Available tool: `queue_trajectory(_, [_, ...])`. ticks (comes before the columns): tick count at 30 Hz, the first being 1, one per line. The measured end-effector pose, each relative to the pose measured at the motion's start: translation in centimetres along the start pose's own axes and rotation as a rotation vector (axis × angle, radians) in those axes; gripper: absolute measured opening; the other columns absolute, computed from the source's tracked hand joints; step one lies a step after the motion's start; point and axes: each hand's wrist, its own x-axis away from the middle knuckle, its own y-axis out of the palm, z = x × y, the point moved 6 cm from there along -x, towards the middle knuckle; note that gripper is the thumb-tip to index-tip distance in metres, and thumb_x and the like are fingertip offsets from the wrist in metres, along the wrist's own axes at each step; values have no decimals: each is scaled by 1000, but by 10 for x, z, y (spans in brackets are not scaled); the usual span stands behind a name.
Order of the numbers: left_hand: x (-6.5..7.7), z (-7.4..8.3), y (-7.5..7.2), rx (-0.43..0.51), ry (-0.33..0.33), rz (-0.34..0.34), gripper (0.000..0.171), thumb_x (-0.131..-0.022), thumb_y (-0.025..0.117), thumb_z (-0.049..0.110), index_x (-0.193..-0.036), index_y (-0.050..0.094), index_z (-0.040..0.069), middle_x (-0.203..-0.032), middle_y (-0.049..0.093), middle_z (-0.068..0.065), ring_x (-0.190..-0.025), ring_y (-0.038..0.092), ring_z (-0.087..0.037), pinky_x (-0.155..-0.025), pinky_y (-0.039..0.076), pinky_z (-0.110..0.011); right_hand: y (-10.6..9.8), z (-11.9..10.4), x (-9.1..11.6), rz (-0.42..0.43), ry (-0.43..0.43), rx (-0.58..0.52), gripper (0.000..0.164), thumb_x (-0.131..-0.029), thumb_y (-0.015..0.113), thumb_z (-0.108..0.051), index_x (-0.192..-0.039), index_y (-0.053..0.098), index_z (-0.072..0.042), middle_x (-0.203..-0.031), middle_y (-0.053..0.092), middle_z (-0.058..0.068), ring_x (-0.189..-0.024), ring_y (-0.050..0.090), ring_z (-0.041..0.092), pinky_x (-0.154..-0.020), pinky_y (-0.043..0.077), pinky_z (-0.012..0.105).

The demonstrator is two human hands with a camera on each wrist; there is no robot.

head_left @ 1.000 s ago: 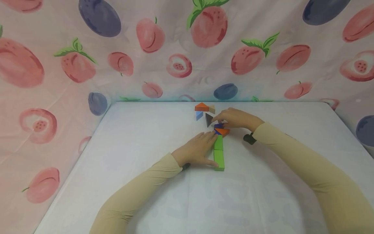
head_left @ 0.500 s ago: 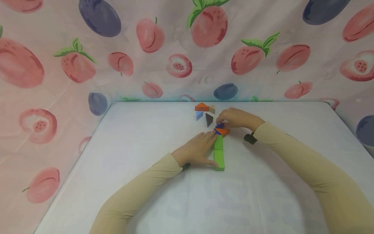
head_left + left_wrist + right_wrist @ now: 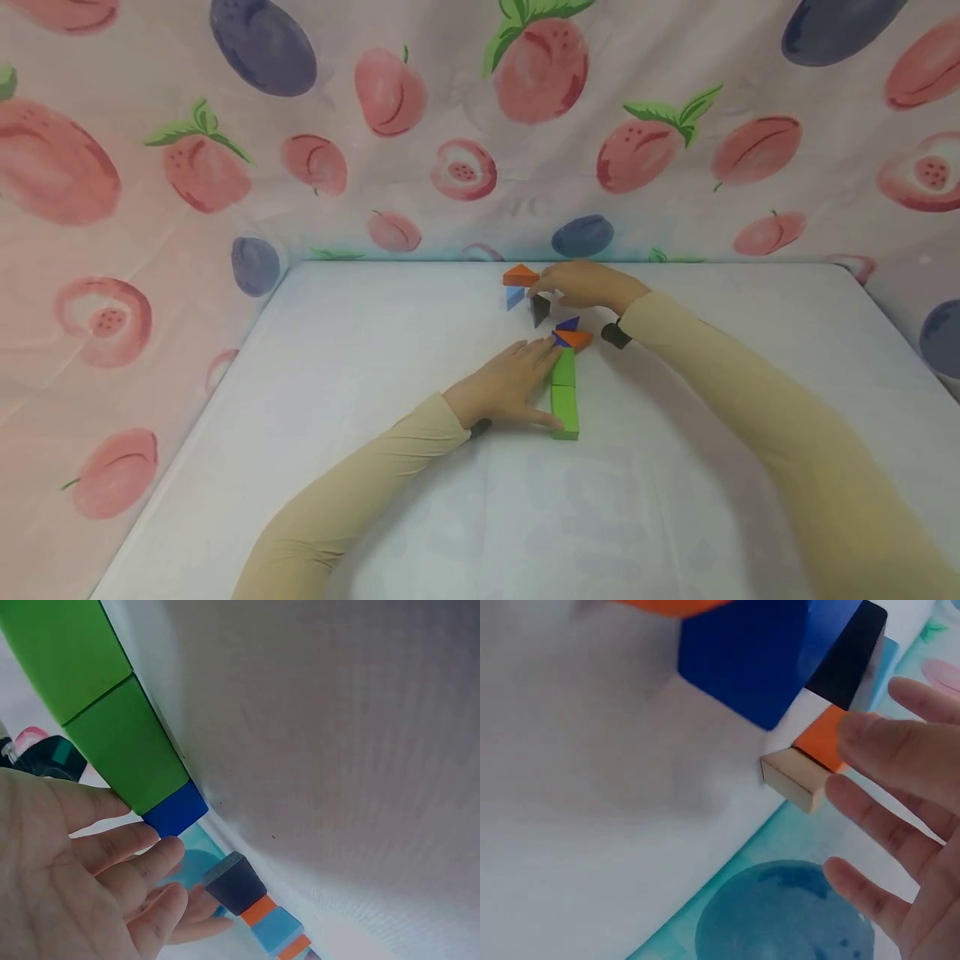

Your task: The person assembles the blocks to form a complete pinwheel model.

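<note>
Two green blocks touching left grip.

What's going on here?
A person's left hand lies against two green blocks set end to end on a white table. Just beyond them are an orange wedge and a blue wedge. The right hand is farther back, near a dark block and a wooden block; whether it touches either isn't clear.

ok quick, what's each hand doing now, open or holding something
Left hand: open, alongside the green blocks.
Right hand: open, holding nothing, near the plain wooden block.
</note>
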Motion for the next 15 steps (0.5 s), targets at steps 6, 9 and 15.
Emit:
queue_trajectory(6, [0, 2, -1, 1, 0, -6, 108, -76, 50, 76, -150, 14, 5, -158, 16, -13, -147, 15, -23, -119, 16, -38, 9, 8, -10, -24, 28, 5, 44, -84, 63, 2, -123, 63, -19, -123, 64, 0, -119, 55, 24, -108, 35, 51])
queue_trajectory(9, [0, 1, -1, 2, -1, -5, 108, -76, 50, 76, -150, 15, 5, -158, 16, -13, -147, 16, -23, -119, 16, -38, 11, 10, -11, -17, 33, 4, 39, -85, 61, 1, -119, 65, -19, -119, 66, 0, -116, 57, 24, -107, 37, 48])
queue_trajectory(15, [0, 1, -1, 0, 0, -1, 109, -76, 50, 76, -150, 15, 4, -157, 17, -13, -146, 16, -23, -119, 16, -39, 11, 9, -8, -8, 18, 14, 33, -85, 65, -4, -115, 67, -17, -110, 67, 0, -107, 61, 20, -101, 45, 40])
